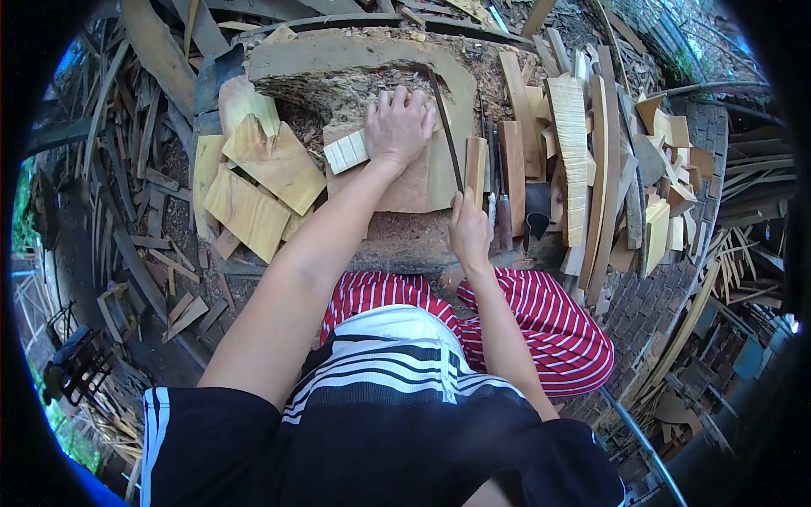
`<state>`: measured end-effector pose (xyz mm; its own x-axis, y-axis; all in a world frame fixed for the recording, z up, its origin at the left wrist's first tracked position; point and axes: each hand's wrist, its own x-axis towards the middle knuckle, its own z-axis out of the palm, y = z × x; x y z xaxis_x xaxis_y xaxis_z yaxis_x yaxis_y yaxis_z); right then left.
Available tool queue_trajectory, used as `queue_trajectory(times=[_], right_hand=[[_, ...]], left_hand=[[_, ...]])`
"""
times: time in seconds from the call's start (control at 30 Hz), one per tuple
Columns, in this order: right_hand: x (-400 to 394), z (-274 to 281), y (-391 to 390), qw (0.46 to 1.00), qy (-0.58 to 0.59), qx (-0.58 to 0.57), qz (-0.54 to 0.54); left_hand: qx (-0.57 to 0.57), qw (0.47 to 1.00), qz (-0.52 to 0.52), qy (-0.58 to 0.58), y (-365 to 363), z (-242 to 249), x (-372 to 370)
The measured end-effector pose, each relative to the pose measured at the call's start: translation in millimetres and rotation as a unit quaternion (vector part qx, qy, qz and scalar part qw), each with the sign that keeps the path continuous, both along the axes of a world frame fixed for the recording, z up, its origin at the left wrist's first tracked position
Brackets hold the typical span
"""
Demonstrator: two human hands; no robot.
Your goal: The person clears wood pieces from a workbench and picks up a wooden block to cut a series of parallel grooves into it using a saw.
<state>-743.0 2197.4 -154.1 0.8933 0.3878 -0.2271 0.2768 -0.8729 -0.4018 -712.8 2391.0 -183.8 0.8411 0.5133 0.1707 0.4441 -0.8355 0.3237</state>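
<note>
My left hand (pixel 395 127) lies over a short pale wood strip (pixel 346 152), fingers curled over it, holding it down on a brown board (pixel 397 190). Several dark crosswise lines mark the strip's left end; its middle is hidden under the palm. My right hand (pixel 470 228) is closed around the near end of a long, thin, dark blade-like tool (pixel 448 127). The tool points away from me, right beside the strip's right end. Under the board is a worn, hollowed wooden block (pixel 296 59).
Flat yellowish wood pieces (pixel 249 211) lie left of the board. To the right are a wooden-handled tool (pixel 504 221), a dark cup-shaped object (pixel 537 211), a long ridged pale strip (pixel 568 152) and stacked slats (pixel 601 169). Scrap wood (pixel 152 68) surrounds the bench.
</note>
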Motion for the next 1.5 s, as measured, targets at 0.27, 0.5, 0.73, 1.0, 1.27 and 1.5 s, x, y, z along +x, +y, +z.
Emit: queue_trajectory(times=[0.27, 0.5, 0.73, 1.0, 1.27, 1.5], right_hand=[[49, -25, 53, 0.996, -0.06, 0.042, 0.046], [9, -7, 8, 1.0, 0.007, 0.003, 0.015], [49, -29, 55, 0.995, -0.079, 0.012, 0.054], [4, -11, 0, 1.0, 0.005, -0.005, 0.029], [48, -31, 49, 0.995, -0.064, 0.046, 0.068], [4, -8, 5, 0.999, 0.016, 0.02, 0.022]], left_hand=[[0.0, 1.0, 0.004, -0.021, -1, -3, 1], [-0.007, 1.0, 0.0, -0.021, 0, 1, -1], [0.0, 0.999, 0.001, -0.034, 1, 2, 1], [-0.012, 1.0, -0.002, -0.027, -1, 0, -3], [-0.007, 0.999, 0.003, -0.041, 0, 1, 0], [-0.002, 1.0, 0.004, -0.024, -1, -1, -1]])
